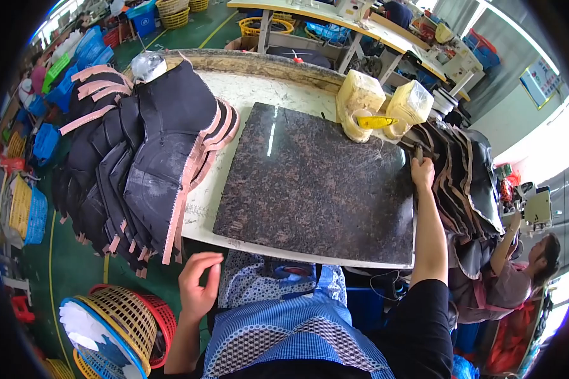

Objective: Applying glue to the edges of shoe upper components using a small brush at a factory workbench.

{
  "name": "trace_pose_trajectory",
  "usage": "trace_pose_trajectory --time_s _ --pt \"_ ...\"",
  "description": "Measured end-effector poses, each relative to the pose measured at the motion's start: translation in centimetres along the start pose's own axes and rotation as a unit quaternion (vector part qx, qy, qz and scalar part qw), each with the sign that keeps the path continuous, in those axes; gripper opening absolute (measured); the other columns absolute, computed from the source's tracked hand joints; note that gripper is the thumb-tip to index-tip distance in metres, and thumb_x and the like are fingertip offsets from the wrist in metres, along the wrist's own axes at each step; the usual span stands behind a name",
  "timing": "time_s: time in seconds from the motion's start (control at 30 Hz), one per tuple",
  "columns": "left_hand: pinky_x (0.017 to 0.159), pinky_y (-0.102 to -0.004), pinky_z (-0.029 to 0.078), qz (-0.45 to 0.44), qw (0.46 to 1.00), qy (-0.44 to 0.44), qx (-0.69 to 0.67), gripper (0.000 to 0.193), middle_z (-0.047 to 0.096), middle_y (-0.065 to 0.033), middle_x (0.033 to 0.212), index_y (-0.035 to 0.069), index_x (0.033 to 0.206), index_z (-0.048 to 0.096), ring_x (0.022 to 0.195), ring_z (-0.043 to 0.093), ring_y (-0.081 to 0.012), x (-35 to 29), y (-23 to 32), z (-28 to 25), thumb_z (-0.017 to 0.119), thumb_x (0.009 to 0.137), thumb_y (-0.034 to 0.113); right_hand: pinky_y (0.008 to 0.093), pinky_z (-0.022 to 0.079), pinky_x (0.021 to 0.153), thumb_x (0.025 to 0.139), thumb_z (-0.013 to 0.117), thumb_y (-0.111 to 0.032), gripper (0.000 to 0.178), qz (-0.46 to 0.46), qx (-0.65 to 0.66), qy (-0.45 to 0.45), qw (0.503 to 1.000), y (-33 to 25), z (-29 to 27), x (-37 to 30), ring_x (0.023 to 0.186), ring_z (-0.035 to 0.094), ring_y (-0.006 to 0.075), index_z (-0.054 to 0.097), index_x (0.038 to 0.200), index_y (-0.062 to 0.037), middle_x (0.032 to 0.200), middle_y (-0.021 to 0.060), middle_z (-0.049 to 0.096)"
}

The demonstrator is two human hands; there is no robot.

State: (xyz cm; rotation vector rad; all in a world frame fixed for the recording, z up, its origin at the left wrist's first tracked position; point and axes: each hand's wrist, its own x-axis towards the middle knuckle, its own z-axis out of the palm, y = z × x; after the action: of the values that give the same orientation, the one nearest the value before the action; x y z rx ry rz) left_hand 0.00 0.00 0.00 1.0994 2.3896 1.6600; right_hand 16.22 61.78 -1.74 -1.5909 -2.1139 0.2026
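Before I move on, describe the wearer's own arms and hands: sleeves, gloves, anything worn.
The left hand and right hand are ungloved, with nothing visible worn at either wrist. A plain, short black sleeve leaves the right forearm bare.

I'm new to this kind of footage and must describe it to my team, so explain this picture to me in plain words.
There is no machine doing the handling here: you see a person's own two bare hands. The one picture comes from a wide fisheye camera on that person's head, looking down, so straight edges bend.

On the white table lies a dark speckled slab. To its left is a pile of black pieces with pink edging; to its right, another dark pile. Crusted pale containers stand by the slab's far right corner.

The left hand is off the table's near edge, seemingly empty. The right hand is at the right pile's edge; whether it grips anything is unclear.
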Motion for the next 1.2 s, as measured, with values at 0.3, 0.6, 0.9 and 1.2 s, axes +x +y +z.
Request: trace_pose_trajectory --time_s 0.3,0.6,0.9,1.2 --pt "0.079 -0.0312 0.052 -0.086 0.996 0.012 -0.003 0.011 0.068 -0.0125 0.096 -0.001 0.099 0.066 0.087 0.067 -0.0233 -1.2 -1.0 -0.3 0.061 0.089 -0.003 0.0522 0.050 0.088 0.091 0.058 -0.038 0.046 -0.040 -0.069 -0.016 0.997 1.2 0.0 -1.5 0.103 0.062 0.0463 0.052 0.119 -0.0015 0.114 0.0285 0.063" --pt "0.079 -0.0331 0.053 -0.007 0.999 -0.041 0.011 0.012 0.069 -0.0133 0.096 0.000 0.099 0.067 0.087 0.067 -0.0262 2.7 0.2 1.9 0.063 0.088 -0.002 0.0461 0.055 0.076 0.091 0.063 -0.021 0.021 -0.233 -0.205 0.008 0.951 -1.3 -2.3 -1.9 0.097 0.064 0.0344 0.059 0.099 -0.0020 0.102 0.0167 0.061" --pt "0.076 -0.0327 0.054 -0.003 0.999 -0.049 0.024 0.010 0.070 -0.0130 0.095 0.000 0.097 0.067 0.084 0.069 -0.0264 5.3 0.5 3.0 0.064 0.088 -0.002 0.0474 0.054 0.078 0.095 0.056 -0.018 0.024 -0.242 -0.117 0.012 0.963 -1.2 -0.6 1.2 0.099 0.062 0.0384 0.059 0.112 -0.0022 0.106 0.0192 0.060" --pt "0.070 -0.0344 0.055 0.105 0.982 -0.118 0.101 0.019 0.070 -0.0058 0.093 0.007 0.104 0.069 0.081 0.069 -0.0219 8.2 2.5 -1.4 0.069 0.085 0.007 0.0348 0.050 0.079 0.100 0.054 -0.014 0.018 -0.329 0.100 0.074 0.936 4.1 -1.3 1.9 0.082 0.061 0.0248 0.064 0.108 -0.0012 0.091 0.0136 0.062"
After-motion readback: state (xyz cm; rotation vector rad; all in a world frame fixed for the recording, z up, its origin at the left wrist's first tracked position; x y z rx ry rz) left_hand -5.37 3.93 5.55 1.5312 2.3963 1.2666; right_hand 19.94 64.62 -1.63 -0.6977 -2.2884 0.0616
